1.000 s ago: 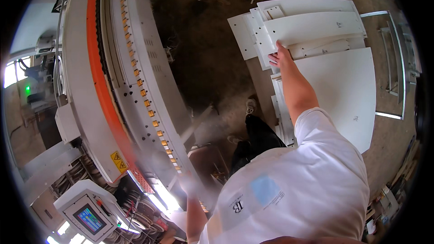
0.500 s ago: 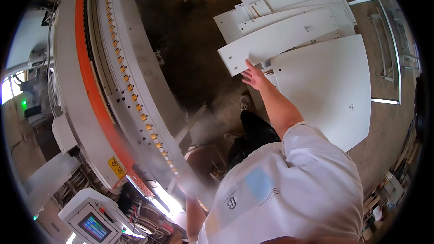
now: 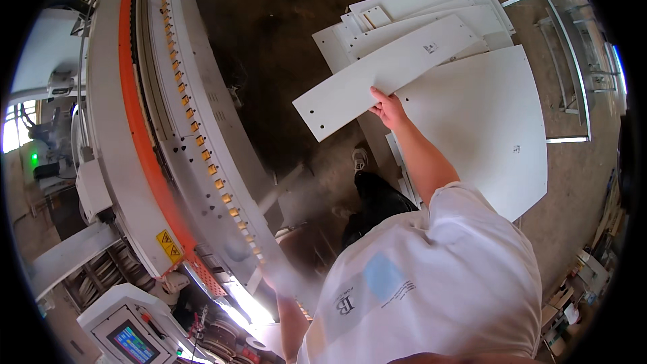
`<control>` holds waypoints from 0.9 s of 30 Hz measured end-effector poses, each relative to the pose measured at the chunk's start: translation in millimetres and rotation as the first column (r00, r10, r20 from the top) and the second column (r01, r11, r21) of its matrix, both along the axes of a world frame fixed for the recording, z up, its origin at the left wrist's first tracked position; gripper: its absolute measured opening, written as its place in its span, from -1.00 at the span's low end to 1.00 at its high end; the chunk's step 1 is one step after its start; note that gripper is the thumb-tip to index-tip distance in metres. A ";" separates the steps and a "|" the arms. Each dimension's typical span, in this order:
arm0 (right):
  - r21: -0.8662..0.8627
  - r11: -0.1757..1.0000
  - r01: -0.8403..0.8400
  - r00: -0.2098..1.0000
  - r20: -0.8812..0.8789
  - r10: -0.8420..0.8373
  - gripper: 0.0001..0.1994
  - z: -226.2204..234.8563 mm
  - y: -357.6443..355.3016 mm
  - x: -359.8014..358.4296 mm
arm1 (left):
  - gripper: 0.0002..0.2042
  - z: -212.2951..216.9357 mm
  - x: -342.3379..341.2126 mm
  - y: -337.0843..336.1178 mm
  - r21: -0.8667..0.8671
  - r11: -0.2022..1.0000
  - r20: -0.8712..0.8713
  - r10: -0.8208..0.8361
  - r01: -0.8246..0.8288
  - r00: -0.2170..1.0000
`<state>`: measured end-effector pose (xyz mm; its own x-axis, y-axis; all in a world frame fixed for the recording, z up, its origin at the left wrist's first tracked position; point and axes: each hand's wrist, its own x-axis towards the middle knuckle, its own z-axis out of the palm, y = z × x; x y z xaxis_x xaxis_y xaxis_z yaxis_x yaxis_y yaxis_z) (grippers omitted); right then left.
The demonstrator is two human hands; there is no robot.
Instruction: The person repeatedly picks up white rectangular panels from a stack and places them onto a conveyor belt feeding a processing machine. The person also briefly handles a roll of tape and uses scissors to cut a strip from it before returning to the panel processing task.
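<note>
My right hand (image 3: 387,109) is stretched forward and grips the near long edge of a long white panel (image 3: 364,81) with small drilled holes. The panel hangs tilted, its left end out over the dark floor and its right end over a stack of white panels (image 3: 485,121). My left hand (image 3: 286,284) is low beside the long machine (image 3: 195,141). It is blurred, so its fingers cannot be made out. My white shirt fills the lower right.
The long white and orange machine, with a row of yellow rollers, curves down the left side. Its control box with a screen (image 3: 131,342) sits at the bottom left. A metal frame (image 3: 573,61) stands right of the stack. Dusty concrete floor (image 3: 269,47) lies between.
My right hand has lifted the long white panel off the stack and swung it left, away from the pile and out over the floor.
</note>
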<state>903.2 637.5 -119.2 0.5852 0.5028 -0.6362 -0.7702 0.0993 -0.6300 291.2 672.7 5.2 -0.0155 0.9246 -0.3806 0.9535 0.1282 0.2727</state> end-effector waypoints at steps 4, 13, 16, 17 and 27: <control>0.068 0.996 -0.062 0.996 0.067 0.057 -0.48 34.5 -13.6 -42.4 | -0.24 29.4 51.7 0.6 0.486 0.844 -0.223 -0.128 0.225 0.966; 0.079 0.943 -0.322 0.939 0.155 0.308 -0.54 122.5 -56.2 -198.4 | -0.11 137.3 197.8 4.9 0.448 0.545 0.051 -0.807 0.709 0.588; 0.042 0.896 -0.443 0.870 0.262 0.417 -0.54 165.6 -67.0 -256.4 | -0.01 139.5 191.8 -4.6 0.400 0.512 -0.010 -0.827 0.760 0.562; 0.024 0.877 -0.479 0.837 0.314 0.449 -0.54 176.7 -71.2 -272.4 | 0.03 136.2 184.1 -7.7 0.389 0.537 -0.020 -0.808 0.749 0.589; -0.018 0.658 -0.753 0.492 0.649 0.581 -0.48 212.6 -84.1 -346.7 | -0.02 146.8 65.5 -61.7 0.705 0.591 0.156 -0.668 0.392 0.727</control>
